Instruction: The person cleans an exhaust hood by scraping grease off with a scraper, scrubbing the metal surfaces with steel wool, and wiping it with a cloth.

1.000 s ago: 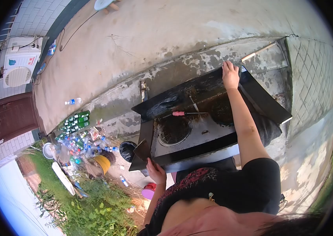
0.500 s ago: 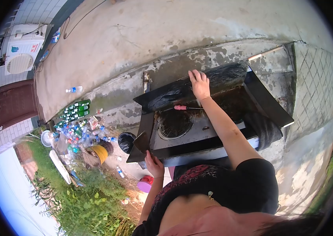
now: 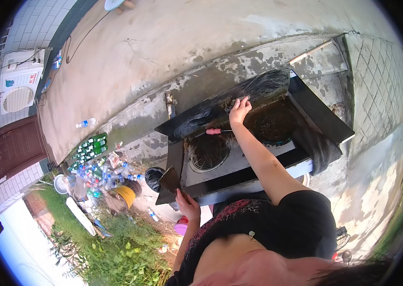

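Range hood (image 3: 236,155) is likely needing bracing: your left grip (image 3: 188,206) is touching eight o'clock, right grip (image 3: 239,112) twelve; closure I can't tell.

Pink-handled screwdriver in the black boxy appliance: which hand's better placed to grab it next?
Right, probably: the right hand is close to the screwdriver, though whether it holds anything is unclear. The left hand is farther off, at the appliance's near-left corner.

concrete ground (image 3: 125,76) | clear bottle (image 3: 85,123), lying | green bottles (image 3: 89,149) in rows | black hood (image 3: 223,178), its footing hidden
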`<state>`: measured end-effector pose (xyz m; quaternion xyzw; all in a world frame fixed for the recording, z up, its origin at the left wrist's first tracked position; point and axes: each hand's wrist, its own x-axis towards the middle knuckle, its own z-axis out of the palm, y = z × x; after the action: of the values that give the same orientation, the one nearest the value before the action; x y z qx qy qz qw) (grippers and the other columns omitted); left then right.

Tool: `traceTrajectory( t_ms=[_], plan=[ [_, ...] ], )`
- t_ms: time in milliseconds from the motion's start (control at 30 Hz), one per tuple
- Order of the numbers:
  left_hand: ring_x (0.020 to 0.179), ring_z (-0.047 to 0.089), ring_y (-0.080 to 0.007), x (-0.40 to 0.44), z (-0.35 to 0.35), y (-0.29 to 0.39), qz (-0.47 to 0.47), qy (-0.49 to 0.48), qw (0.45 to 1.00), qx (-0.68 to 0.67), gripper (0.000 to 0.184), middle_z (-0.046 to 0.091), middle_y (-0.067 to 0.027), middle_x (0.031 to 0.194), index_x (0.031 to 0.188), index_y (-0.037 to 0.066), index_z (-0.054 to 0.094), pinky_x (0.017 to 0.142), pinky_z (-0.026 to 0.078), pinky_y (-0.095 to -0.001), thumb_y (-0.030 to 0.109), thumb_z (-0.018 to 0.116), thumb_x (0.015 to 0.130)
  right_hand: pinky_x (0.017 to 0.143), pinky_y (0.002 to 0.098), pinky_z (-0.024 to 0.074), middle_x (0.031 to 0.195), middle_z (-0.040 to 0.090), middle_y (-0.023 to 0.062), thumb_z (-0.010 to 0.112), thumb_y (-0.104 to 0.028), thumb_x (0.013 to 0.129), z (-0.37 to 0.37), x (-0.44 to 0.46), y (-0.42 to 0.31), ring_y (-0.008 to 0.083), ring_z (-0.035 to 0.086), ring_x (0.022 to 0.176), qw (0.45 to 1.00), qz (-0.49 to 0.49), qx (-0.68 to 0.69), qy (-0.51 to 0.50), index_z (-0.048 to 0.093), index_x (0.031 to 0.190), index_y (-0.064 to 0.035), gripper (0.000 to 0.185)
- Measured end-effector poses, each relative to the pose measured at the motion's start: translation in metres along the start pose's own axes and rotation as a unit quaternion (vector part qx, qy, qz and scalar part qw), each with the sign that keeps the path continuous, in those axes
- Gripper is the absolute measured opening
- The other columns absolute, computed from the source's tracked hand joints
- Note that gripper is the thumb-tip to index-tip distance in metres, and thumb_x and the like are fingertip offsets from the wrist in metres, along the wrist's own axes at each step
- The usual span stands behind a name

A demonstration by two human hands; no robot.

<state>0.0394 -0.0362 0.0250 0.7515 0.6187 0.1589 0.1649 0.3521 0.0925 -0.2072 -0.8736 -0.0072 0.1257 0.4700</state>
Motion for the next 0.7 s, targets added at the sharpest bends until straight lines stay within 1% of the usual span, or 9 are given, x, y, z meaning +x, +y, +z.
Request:
traceTrajectory(
  t_ms=[100, 167, 200, 300, 367, 433, 600, 633, 700],
  plan=[
    [0.094, 0.053, -0.0372, -0.004, -0.003, 0.001, -0.01, -0.007, 1.0, 0.006, 0.047, 0.05, -0.0221, 0.107, 0.129, -0.002, 0.037, 0.08, 0.045, -0.04, 0.006, 0.048, 0.084, 0.09, 0.0369, 0.037, 0.126, 0.029, 0.0247, 0.05, -0.025, 0.091, -0.042, 0.07, -0.033, 0.0352, 0.041, 0.106, 0.895, 0.371, 0.239, 0.066, 0.027, 0.135, -0.001, 0.055],
    [0.094, 0.054, -0.0366, -0.001, 0.0, -0.001, -0.022, -0.013, 1.0, -0.004, 0.048, 0.049, -0.022, 0.108, 0.129, -0.001, 0.037, 0.08, 0.045, -0.0398, 0.006, 0.048, 0.084, 0.093, 0.039, 0.0372, 0.134, 0.022, 0.0249, 0.05, -0.028, 0.09, -0.016, 0.073, -0.023, 0.0372, 0.038, 0.115, 0.924, 0.36, 0.121, 0.044, 0.024, 0.134, -0.0038, 0.057],
    [0.094, 0.054, -0.0363, 0.003, 0.006, -0.002, -0.019, -0.006, 1.0, -0.017, 0.048, 0.049, -0.022, 0.108, 0.13, -0.001, 0.037, 0.08, 0.045, -0.0398, 0.005, 0.048, 0.084, 0.095, 0.0417, 0.0348, 0.134, 0.023, 0.0242, 0.051, -0.03, 0.088, -0.006, 0.045, -0.039, 0.0377, 0.036, 0.116, 0.971, 0.238, -0.03, 0.014, 0.022, 0.134, -0.0032, 0.061],
    [0.094, 0.054, -0.0357, -0.001, 0.002, -0.002, -0.02, -0.006, 1.0, -0.02, 0.048, 0.049, -0.0219, 0.108, 0.13, -0.001, 0.037, 0.08, 0.045, -0.0398, 0.005, 0.048, 0.083, 0.095, 0.0441, 0.0336, 0.131, 0.027, 0.0239, 0.044, -0.022, 0.09, 0.006, -0.006, -0.057, 0.0383, 0.036, 0.113, 0.992, 0.11, -0.062, -0.028, 0.019, 0.136, -0.0013, 0.056],
    [0.094, 0.054, -0.0354, 0.0, -0.002, 0.003, -0.004, -0.01, 1.0, -0.001, 0.048, 0.049, -0.0219, 0.108, 0.13, -0.001, 0.037, 0.08, 0.045, -0.0398, 0.004, 0.048, 0.083, 0.093, 0.0449, 0.0364, 0.131, 0.031, 0.0197, 0.039, -0.021, 0.092, -0.022, 0.043, -0.074, 0.0345, 0.037, 0.116, 0.902, 0.404, 0.151, 0.001, 0.026, 0.132, -0.0053, 0.045],
    [0.092, 0.054, -0.0359, -0.005, 0.001, -0.003, -0.008, -0.004, 1.0, -0.009, 0.048, 0.049, -0.0227, 0.107, 0.13, -0.001, 0.036, 0.079, 0.046, -0.0393, 0.003, 0.048, 0.083, 0.087, 0.0438, 0.0424, 0.122, 0.048, 0.0166, 0.032, -0.03, 0.095, -0.041, 0.084, -0.07, 0.0327, 0.051, 0.107, 0.791, 0.586, 0.17, 0.027, 0.036, 0.124, -0.006, 0.038],
    [0.092, 0.056, -0.0361, -0.001, 0.002, 0.004, -0.008, 0.001, 1.0, -0.021, 0.048, 0.049, -0.0227, 0.107, 0.131, -0.001, 0.036, 0.078, 0.048, -0.0389, 0.002, 0.047, 0.084, 0.093, 0.0375, 0.0397, 0.117, 0.052, 0.0154, 0.031, -0.04, 0.093, 0.006, 0.023, -0.082, 0.0281, 0.051, 0.11, 0.898, 0.407, 0.166, -0.023, 0.039, 0.12, -0.0041, 0.046],
    [0.093, 0.056, -0.0359, 0.0, 0.001, 0.005, -0.006, 0.001, 1.0, -0.015, 0.048, 0.049, -0.0226, 0.107, 0.131, -0.001, 0.036, 0.078, 0.048, -0.039, 0.002, 0.047, 0.084, 0.095, 0.0371, 0.0383, 0.121, 0.05, 0.0153, 0.031, -0.038, 0.093, -0.015, 0.032, -0.11, 0.0279, 0.05, 0.112, 0.842, 0.473, 0.261, -0.01, 0.039, 0.12, -0.0042, 0.044],
    [0.095, 0.056, -0.0353, 0.001, 0.002, 0.004, -0.006, -0.003, 1.0, -0.014, 0.047, 0.048, -0.0225, 0.109, 0.131, -0.001, 0.036, 0.08, 0.048, -0.0387, 0.003, 0.047, 0.085, 0.095, 0.0397, 0.0401, 0.13, 0.042, 0.0119, 0.032, -0.024, 0.092, -0.011, 0.078, -0.077, 0.0306, 0.048, 0.114, 0.816, 0.572, 0.079, 0.009, 0.037, 0.124, -0.0037, 0.038]
  ],
)
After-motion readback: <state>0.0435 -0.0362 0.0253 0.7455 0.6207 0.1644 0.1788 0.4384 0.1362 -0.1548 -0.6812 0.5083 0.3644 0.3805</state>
